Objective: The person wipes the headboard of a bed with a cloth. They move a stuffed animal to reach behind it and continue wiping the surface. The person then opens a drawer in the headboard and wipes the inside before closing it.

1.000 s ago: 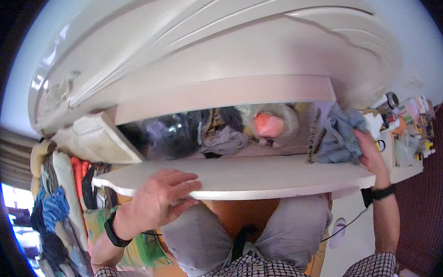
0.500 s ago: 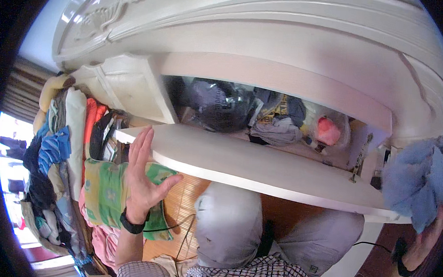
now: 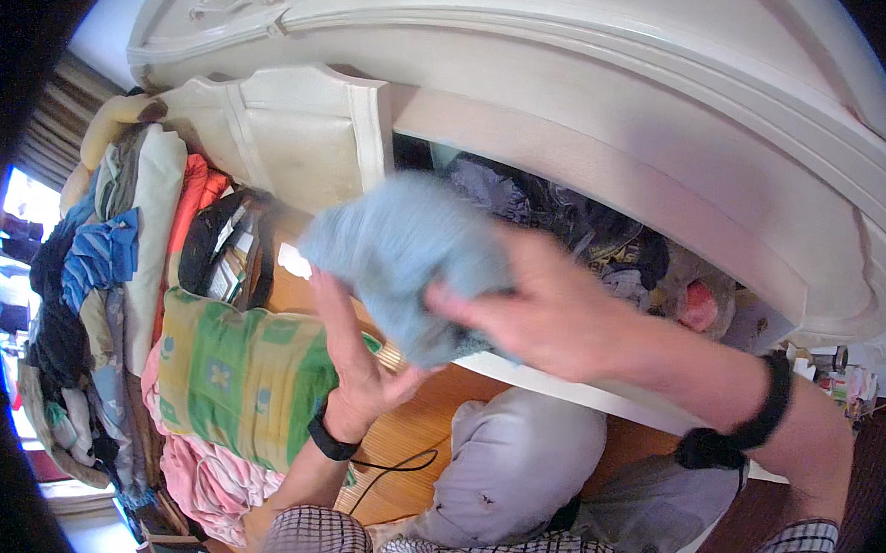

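A light blue cloth (image 3: 394, 249), bunched and slightly blurred, hangs in front of the white headboard cabinet. My right hand (image 3: 552, 307) reaches across from the right and grips it, thumb on the near side. Just below the cloth's left part, my left hand (image 3: 358, 377) has its thumb spread and a finger stretched upward; its other fingers are partly hidden. Whether it touches the cloth I cannot tell. Beneath lies the white lowered panel (image 3: 597, 397), largely covered by my right arm and the cloth.
Dark bags and clothes (image 3: 567, 213) fill the cabinet opening, with a pink item (image 3: 699, 305) at its right. A green-yellow pillow (image 3: 247, 376) lies left of my left arm, above pink fabric (image 3: 207, 474). Clothes (image 3: 103, 259) are piled at far left, near a black bag (image 3: 255, 237).
My right hand has carried the blue cloth from the far right to the middle left. The left hand has moved right and down, beside the cloth. The view has shifted slightly.
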Available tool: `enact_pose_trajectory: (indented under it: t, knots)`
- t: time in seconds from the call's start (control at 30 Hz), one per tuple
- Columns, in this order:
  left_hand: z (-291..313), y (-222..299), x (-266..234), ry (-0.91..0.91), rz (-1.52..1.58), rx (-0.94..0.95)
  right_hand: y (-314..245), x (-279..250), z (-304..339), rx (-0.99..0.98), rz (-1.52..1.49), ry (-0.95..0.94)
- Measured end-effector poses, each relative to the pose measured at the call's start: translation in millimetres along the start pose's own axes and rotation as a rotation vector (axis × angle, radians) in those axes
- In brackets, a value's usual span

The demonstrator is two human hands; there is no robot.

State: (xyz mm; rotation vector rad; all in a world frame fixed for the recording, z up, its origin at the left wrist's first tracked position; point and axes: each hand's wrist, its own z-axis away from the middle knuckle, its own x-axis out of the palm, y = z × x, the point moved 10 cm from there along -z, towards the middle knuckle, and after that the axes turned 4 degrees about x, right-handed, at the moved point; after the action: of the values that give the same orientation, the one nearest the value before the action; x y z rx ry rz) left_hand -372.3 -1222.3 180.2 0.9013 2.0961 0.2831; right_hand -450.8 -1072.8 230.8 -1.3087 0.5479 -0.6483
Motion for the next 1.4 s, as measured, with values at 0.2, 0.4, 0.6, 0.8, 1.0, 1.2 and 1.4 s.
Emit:
enact_pose_trajectory:
  t: [0.2,0.4,0.6,0.8,1.0,1.2,1.4]
  knots:
    - [-2,-5,1,-0.098,-0.063,0.003,30,11,4,0.014,0.171,-0.038]
    - [-16,0,3,-0.120,-0.156,-0.026,41,-40,100,0.099,0.232,0.050]
    - [-7,-5,1,-0.149,-0.188,-0.077,65,-88,249,0.226,0.662,0.218]
    - [-17,12,7,-0.107,-0.110,-0.029,75,-116,382,0.215,0.898,0.541]
    - [-19,17,6,-0.081,-0.129,-0.011,86,-150,453,0.368,0.916,0.675]
    - [-20,21,5,-0.084,-0.111,-0.066,96,-185,559,0.522,0.810,1.095]
    - [-35,64,-2,-0.101,0.038,0.049,64,-170,656,0.473,0.540,1.716]
